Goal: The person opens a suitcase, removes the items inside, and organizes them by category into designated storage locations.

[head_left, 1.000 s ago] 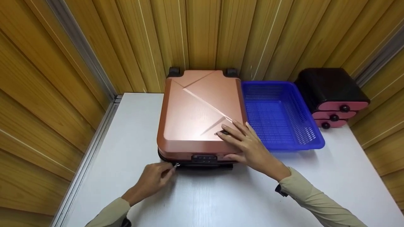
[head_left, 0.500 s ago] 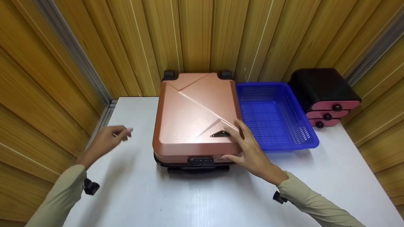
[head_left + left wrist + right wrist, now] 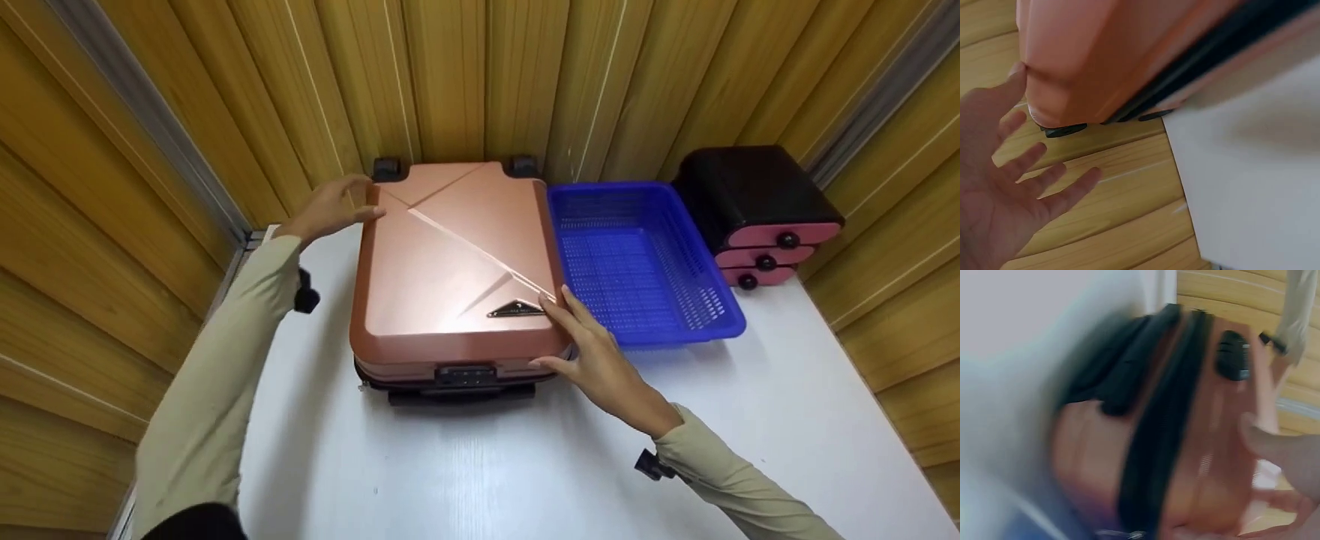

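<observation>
White tabletop [image 3: 465,472] fronts suitcase [image 3: 450,262], hands [image 3: 324,211] [image 3: 604,367] at opposite corners.

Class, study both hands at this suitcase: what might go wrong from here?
1. The left hand seems to touch the suitcase with little more than its thumb, so a lift there might slip.
2. The blue basket sits close beside the suitcase, so a shift that way could shove the basket toward the drawer unit.

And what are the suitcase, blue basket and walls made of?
Suitcase: likely hard plastic, satin copper, with moulded creases and a soft sheen. Blue basket: probably plastic, slightly shiny, its sides perforated. Walls: grained, faintly shiny panels; real wood or a print, I can't tell.
</observation>
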The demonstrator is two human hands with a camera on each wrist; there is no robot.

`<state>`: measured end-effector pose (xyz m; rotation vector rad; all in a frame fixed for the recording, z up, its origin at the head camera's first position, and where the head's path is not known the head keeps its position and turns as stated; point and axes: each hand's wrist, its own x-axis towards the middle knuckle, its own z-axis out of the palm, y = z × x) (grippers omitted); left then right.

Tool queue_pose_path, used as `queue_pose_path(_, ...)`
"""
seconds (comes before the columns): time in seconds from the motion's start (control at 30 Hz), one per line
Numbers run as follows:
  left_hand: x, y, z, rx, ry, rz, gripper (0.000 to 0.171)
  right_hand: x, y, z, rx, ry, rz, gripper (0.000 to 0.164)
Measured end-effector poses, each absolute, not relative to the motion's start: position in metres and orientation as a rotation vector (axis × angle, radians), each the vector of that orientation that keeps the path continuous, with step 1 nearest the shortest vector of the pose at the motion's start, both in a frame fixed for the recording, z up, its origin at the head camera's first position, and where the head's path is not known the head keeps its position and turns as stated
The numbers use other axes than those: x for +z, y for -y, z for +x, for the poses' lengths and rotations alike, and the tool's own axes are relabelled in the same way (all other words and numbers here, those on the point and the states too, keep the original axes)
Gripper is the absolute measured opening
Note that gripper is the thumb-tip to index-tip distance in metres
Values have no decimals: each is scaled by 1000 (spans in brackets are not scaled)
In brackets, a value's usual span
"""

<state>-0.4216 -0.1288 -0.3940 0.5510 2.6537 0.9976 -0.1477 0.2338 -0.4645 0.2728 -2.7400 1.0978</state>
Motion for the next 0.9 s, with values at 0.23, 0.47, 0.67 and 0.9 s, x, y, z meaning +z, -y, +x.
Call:
queue_pose_path(0.23,-398,94,-448,1013,-2523,540,86,-468,-232,-141,1059,2722,281,84)
queue_pose_path(0.47,-397,91,-460,932,-2513,513,93,-481,-219,-132,746,2609,318,77)
queue_pose_path(0.67,-399,93,-450,917,-2566,523,94,-473,-196,-123,624,2684,168,81)
queue_pose_path(0.9,-391,133,-417,650,-2730,496,95,-464,-179,-131,528,2771,161,91)
